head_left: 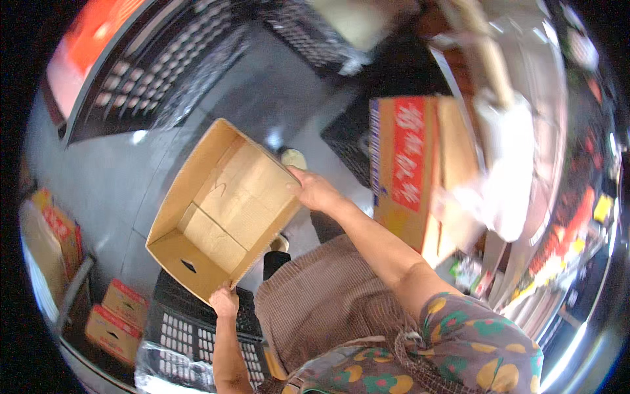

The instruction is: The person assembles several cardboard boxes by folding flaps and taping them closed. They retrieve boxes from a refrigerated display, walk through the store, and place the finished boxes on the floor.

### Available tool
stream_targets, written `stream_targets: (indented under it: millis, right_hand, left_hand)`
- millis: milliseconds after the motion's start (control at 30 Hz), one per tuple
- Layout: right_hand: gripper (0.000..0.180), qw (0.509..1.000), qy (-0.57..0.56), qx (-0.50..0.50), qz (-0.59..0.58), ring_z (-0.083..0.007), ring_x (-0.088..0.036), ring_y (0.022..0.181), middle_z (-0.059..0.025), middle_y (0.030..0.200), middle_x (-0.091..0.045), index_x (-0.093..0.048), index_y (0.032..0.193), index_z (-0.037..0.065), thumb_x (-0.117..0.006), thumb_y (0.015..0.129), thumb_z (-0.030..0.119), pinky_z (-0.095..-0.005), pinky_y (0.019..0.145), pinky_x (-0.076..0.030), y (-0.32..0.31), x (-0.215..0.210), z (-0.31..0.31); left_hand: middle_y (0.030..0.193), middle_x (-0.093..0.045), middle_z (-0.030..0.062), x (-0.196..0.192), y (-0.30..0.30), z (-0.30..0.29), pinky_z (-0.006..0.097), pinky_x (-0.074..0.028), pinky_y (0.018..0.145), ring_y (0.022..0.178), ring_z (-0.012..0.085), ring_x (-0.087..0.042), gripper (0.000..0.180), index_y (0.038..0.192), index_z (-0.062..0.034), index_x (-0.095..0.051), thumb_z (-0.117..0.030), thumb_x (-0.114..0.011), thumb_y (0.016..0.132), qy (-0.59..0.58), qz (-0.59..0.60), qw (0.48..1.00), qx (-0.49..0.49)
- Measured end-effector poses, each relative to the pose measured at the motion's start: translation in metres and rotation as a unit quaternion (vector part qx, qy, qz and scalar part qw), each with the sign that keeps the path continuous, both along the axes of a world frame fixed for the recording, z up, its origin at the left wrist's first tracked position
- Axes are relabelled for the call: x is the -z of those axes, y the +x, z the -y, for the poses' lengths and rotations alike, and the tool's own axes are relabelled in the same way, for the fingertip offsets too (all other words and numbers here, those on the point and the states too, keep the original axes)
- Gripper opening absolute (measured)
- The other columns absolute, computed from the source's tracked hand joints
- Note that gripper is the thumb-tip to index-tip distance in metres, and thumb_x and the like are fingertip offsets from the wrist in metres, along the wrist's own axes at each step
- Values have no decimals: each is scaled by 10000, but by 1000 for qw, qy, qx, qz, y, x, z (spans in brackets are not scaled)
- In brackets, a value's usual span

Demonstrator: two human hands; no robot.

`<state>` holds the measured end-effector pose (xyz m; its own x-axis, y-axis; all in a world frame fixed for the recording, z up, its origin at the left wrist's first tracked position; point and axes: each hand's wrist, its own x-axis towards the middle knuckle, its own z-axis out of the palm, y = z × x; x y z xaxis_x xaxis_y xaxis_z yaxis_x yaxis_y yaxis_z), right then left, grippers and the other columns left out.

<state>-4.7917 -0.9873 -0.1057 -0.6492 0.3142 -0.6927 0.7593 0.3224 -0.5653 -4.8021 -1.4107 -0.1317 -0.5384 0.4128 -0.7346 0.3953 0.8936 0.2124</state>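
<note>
An open-topped cardboard box [239, 187], bare inside and tilted toward me, hangs between my two hands above the floor. My left hand [224, 300] is closed on its near lower corner, next to the wall with a dark diamond-shaped hole. On the right side of the box, my right hand [315, 190] grips the upper rim, its fingertips partly hidden by the cardboard. Below and behind the box, parts of my shoes show.
A black slatted crate [177, 335] stands at the lower left, close to red-topped cartons [117, 322]. More dark crates [147, 72] stand at the far left. To my right are a large carton with a red label [407, 157] and a blurred white object [508, 164].
</note>
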Motion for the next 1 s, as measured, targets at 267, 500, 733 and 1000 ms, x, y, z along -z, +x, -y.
stream_targets:
  millis: [267, 500, 733, 1000]
  right_hand:
    - [208, 794, -281, 538, -4, -127, -590, 704, -37, 830, -629, -610, 1005, 42, -554, 934, 230, -268, 656, -492, 292, -199, 49]
    - [529, 380, -174, 908, -39, -223, -594, 1016, -132, 1126, -576, -457, 1299, 90, -491, 932, 469, -386, 833, -513, 503, -85, 31]
    - [687, 375, -262, 834, -311, -265, -541, 1150, -108, 1344, -503, -416, 1359, 93, -313, 939, 626, -446, 994, -428, 429, 42, -34]
    - [684, 296, -299, 824, -379, -268, -552, 1131, -115, 1322, -520, -434, 1346, 67, -316, 947, 610, -424, 973, -445, 408, 53, -47]
  left_hand:
    - [758, -652, 190, -100, -2, -40, 484, -500, 650, 740, 393, -635, 195, 933, -77, -665, -182, -670, 767, 79, -14, 996, 34]
    - [746, -666, 184, -125, 23, -53, 407, -487, 703, 740, 314, -655, 221, 906, -1, -689, -166, -704, 759, 40, 41, 990, -130]
    - [929, -690, 160, -159, 33, -49, 402, -488, 783, 842, 299, -637, 273, 1003, 60, -643, -117, -666, 797, 114, 27, 992, -38]
    - [930, -685, 126, -173, 53, -52, 360, -484, 775, 855, 217, -629, 233, 990, 57, -652, -79, -642, 801, 42, -11, 998, -55]
